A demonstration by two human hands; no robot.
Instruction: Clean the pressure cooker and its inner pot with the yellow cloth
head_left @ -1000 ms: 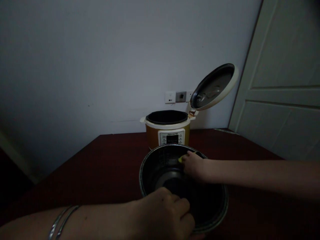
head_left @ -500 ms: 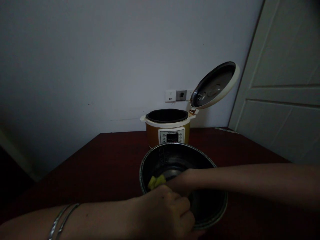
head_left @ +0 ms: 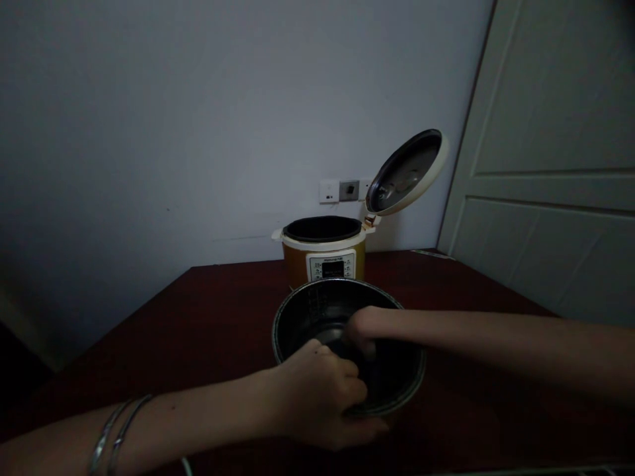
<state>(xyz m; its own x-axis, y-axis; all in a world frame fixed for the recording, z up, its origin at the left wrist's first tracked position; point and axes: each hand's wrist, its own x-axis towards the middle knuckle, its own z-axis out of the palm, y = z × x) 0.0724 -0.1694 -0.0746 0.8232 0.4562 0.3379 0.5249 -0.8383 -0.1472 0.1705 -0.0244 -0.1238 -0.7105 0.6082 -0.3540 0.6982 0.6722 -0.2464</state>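
A dark inner pot (head_left: 296, 324) with a pale worn rim is tilted toward me over the table. My left hand (head_left: 322, 393) is closed on its near rim, fingers curled over the edge and the thumb low on the outside. My right hand (head_left: 364, 328) reaches inside from the right, its fingers bent and slightly blurred near the pot's bottom. The yellow-green cloth that showed at its fingertips earlier is hidden now. Just behind the pot stands an electric pressure cooker (head_left: 297, 261), its round lid (head_left: 409, 173) raised to the right.
The dark red table (head_left: 223, 330) reaches back to the pale wall (head_left: 149, 132). Wall sockets (head_left: 329, 192) sit behind the cooker. A white panelled door (head_left: 540, 152) stands at the right. Two silver bangles (head_left: 119, 433) circle my left wrist.
My right hand has moved back and right inside the pot, and the cloth has gone out of sight. The pot, with my left hand on it, has shifted slightly up and left in view.
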